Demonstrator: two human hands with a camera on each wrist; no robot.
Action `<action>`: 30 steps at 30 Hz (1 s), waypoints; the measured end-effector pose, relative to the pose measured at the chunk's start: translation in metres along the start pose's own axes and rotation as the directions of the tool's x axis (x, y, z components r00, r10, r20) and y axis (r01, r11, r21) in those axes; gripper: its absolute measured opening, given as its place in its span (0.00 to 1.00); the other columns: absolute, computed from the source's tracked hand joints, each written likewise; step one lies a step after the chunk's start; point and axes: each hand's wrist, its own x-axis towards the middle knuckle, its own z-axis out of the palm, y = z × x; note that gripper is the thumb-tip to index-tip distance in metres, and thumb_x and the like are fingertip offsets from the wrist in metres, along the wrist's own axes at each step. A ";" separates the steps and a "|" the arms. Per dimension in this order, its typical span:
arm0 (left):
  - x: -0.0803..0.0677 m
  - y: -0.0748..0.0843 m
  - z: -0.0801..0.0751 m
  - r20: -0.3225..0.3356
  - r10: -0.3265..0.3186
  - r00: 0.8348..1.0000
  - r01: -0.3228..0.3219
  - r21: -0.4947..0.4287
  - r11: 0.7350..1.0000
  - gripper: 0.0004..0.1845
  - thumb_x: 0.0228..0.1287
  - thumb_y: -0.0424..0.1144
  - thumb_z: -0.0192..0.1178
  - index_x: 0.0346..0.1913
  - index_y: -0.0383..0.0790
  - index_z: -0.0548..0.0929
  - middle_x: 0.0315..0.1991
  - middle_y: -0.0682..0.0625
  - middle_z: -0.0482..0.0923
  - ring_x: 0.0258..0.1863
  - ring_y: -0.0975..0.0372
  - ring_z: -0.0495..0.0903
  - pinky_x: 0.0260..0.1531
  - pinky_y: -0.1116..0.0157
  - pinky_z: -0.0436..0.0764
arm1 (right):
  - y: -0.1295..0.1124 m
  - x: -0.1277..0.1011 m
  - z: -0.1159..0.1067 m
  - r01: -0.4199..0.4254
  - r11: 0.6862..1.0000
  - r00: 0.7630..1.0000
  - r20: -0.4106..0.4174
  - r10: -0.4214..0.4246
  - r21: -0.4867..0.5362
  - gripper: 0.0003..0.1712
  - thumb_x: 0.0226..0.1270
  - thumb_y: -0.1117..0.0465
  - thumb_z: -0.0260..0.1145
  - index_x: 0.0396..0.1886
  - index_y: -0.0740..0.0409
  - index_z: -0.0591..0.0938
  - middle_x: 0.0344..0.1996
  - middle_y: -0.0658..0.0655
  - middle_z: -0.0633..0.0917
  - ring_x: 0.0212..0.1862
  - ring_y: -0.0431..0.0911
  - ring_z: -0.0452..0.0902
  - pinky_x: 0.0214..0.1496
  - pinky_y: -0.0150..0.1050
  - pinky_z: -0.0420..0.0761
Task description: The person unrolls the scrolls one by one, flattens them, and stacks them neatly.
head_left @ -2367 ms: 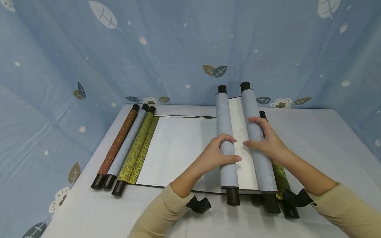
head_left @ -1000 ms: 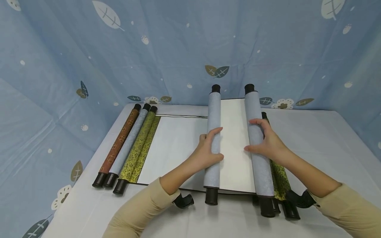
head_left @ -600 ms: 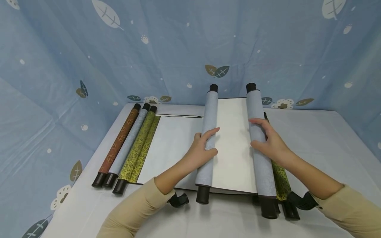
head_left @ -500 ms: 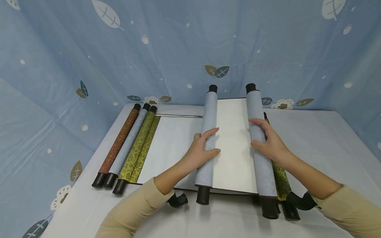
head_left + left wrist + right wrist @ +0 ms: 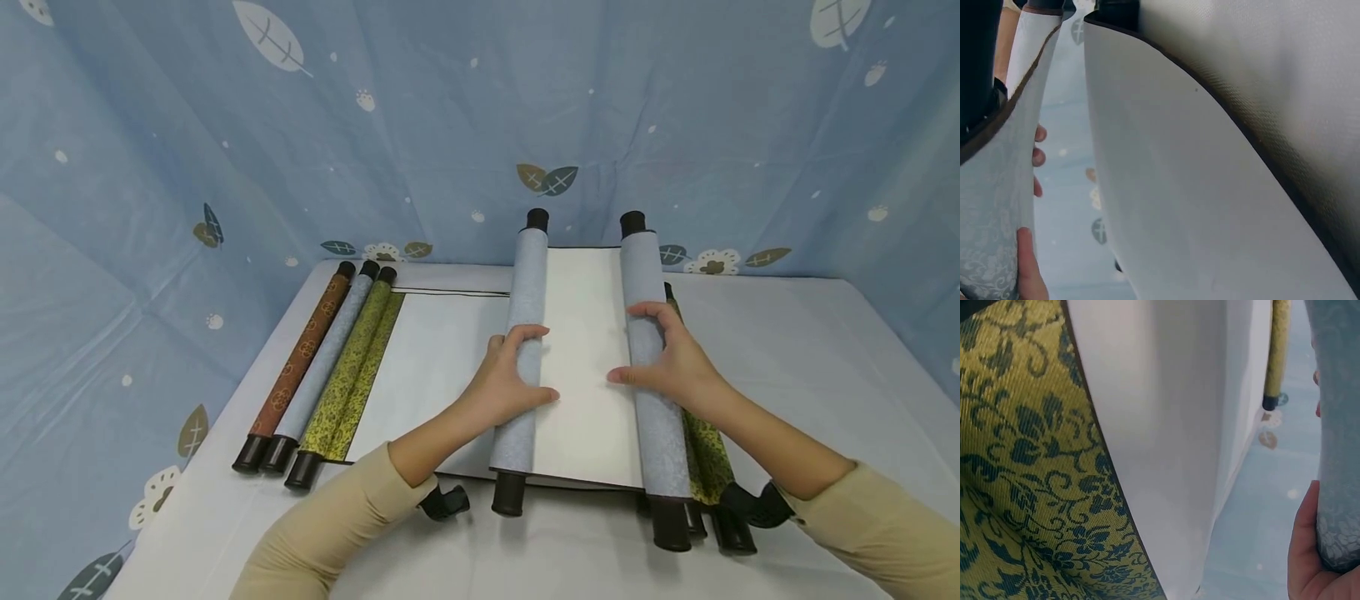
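Note:
A pale blue scroll is partly unrolled, with a strip of white paper [image 5: 588,375] between its two rolls. Its left roll [image 5: 531,275] is in the grip of my left hand [image 5: 495,379], fingers over the far side and thumb nearer me. My right hand [image 5: 678,362] holds the thicker right roll [image 5: 643,267] the same way, thumb reaching onto the paper. Below lies a yellow-green scroll, its white sheet [image 5: 435,367] spread out and its right end [image 5: 708,450] partly hidden. The right wrist view shows its flowered brocade [image 5: 1035,444] close up, beside the blue roll [image 5: 1341,425].
On the left, a brown scroll [image 5: 300,358] and another pale blue scroll [image 5: 330,350] lie rolled beside the yellow-green roll [image 5: 345,367]. A white cloth covers the table [image 5: 810,358]. A blue leaf-patterned curtain [image 5: 450,125] hangs behind and at the sides.
The left roll has moved left with my left hand, widening the strip of white paper between the rolls. Over the last half second only my fingers and thumbs have shifted slightly.

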 end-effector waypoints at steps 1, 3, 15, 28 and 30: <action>0.000 0.000 -0.001 -0.001 0.003 1.000 -0.003 -0.005 1.000 0.40 0.47 0.35 0.71 0.65 0.58 0.66 0.53 0.39 0.62 0.44 0.50 0.69 0.32 0.58 0.74 | 0.000 0.000 0.000 -0.006 1.000 1.000 0.004 0.006 0.008 0.52 0.48 0.63 0.77 0.68 0.65 0.55 0.67 0.71 0.56 0.63 0.67 0.56 0.55 0.62 0.63; 0.000 0.000 -0.002 -0.004 0.011 1.000 -0.011 -0.016 1.000 0.40 0.47 0.31 0.66 0.65 0.58 0.66 0.55 0.38 0.60 0.44 0.49 0.69 0.32 0.58 0.73 | -0.001 0.001 -0.001 -0.018 1.000 1.000 0.007 0.018 0.015 0.51 0.49 0.66 0.75 0.68 0.65 0.54 0.68 0.70 0.55 0.64 0.67 0.55 0.56 0.62 0.63; -0.002 -0.008 -0.012 -0.018 0.008 1.000 -0.008 -0.021 1.000 0.34 0.55 0.33 0.52 0.66 0.61 0.67 0.60 0.39 0.55 0.49 0.48 0.66 0.36 0.58 0.71 | 0.001 -0.002 -0.007 -0.065 0.998 0.998 0.030 0.064 0.022 0.41 0.60 0.73 0.60 0.71 0.61 0.52 0.70 0.72 0.50 0.62 0.69 0.56 0.48 0.62 0.68; 0.000 -0.013 -0.013 -0.066 -0.018 0.998 0.020 0.032 0.999 0.37 0.48 0.47 0.73 0.63 0.59 0.69 0.55 0.41 0.60 0.47 0.50 0.70 0.41 0.54 0.72 | 0.004 0.001 -0.007 -0.030 0.995 0.999 -0.036 0.027 -0.093 0.52 0.49 0.53 0.77 0.68 0.64 0.59 0.66 0.72 0.59 0.62 0.68 0.59 0.52 0.64 0.66; -0.001 -0.013 -0.014 -0.069 -0.017 0.997 0.020 0.042 0.999 0.38 0.46 0.48 0.74 0.62 0.59 0.69 0.55 0.42 0.61 0.48 0.50 0.70 0.42 0.54 0.72 | 0.004 0.001 -0.007 -0.024 0.994 0.999 -0.041 0.019 -0.109 0.54 0.46 0.53 0.78 0.68 0.66 0.59 0.65 0.72 0.61 0.63 0.68 0.58 0.54 0.64 0.65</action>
